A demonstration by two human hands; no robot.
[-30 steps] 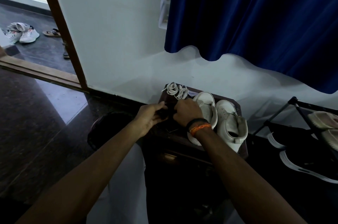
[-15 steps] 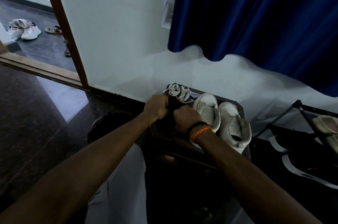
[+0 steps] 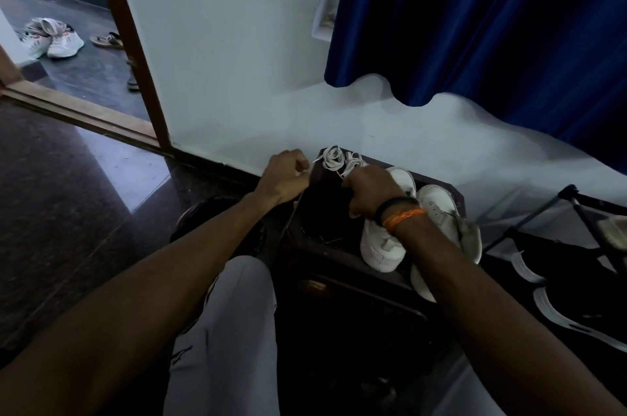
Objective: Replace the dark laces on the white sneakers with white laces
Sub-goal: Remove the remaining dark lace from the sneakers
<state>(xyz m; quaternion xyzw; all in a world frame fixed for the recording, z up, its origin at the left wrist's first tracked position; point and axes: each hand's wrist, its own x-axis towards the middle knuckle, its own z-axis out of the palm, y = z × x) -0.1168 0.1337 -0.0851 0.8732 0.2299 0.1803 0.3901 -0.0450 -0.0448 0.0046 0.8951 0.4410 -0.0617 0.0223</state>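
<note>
Two white sneakers (image 3: 381, 246) (image 3: 439, 208) lie side by side on a small dark table (image 3: 339, 246), with no laces showing on them. Two coiled white laces (image 3: 334, 159) sit at the table's far edge. My left hand (image 3: 285, 178) is curled at the table's far left corner and grips a thin dark lace (image 3: 293, 210) that runs down along the table's left edge. My right hand (image 3: 369, 191), fingers curled, is just left of the sneakers' toes and seems to hold the same lace. The dim light hides the lace between the hands.
A white wall and a blue curtain (image 3: 492, 25) rise behind the table. At the right stands a black rack (image 3: 583, 212) with dark shoes (image 3: 559, 296). At the left, an open doorway (image 3: 135, 76) shows other shoes (image 3: 54, 38). My knee in light trousers (image 3: 230, 330) is below.
My hands were close together over the dark table; they have drawn apart, the left moving up and left, the right staying by the sneakers. The view has shifted slightly.
</note>
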